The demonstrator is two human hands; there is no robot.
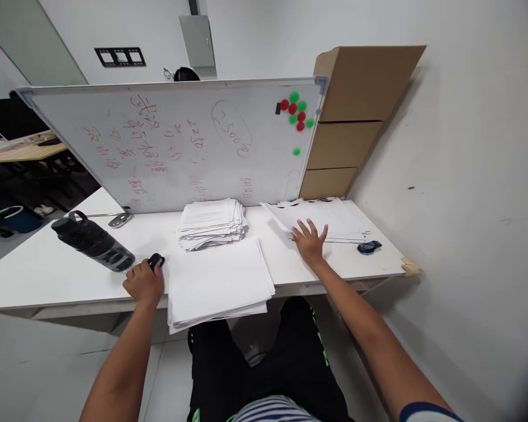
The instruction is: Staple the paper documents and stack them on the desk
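Desk point(44, 278), white, set before a leaning whiteboard point(176, 146) with red writing. Far left: black water bottle point(92, 242) lying on its side; behind it a small silver object point(119, 220), type not clear. Left hand point(144, 282): resting on the desk just right of the bottle, fingers curled shut around a small black object point(156, 260), which shows only at the fingertips and cannot be identified. Centre front: flat stack of white sheets point(220, 281), overhanging the near desk edge, touched by neither hand. Centre rear: thick ragged paper pile point(212, 223), close to the whiteboard foot. Right hand point(310, 240): fingers spread wide and laid flat, gripping nothing, fingertips on the near edge of the loose spread sheets point(334, 218) at the right of the desk. Further right: small dark object point(369, 247) on the desk; stacked cardboard boxes point(356, 117) against the wall; red and green magnets point(297, 114) on the whiteboard corner. Step in hand, as judged: paperwork, with the right hand at the loose sheets. Taking a single sheet from here calls for a fingertip pinch at an edge, since the palm lies flat.
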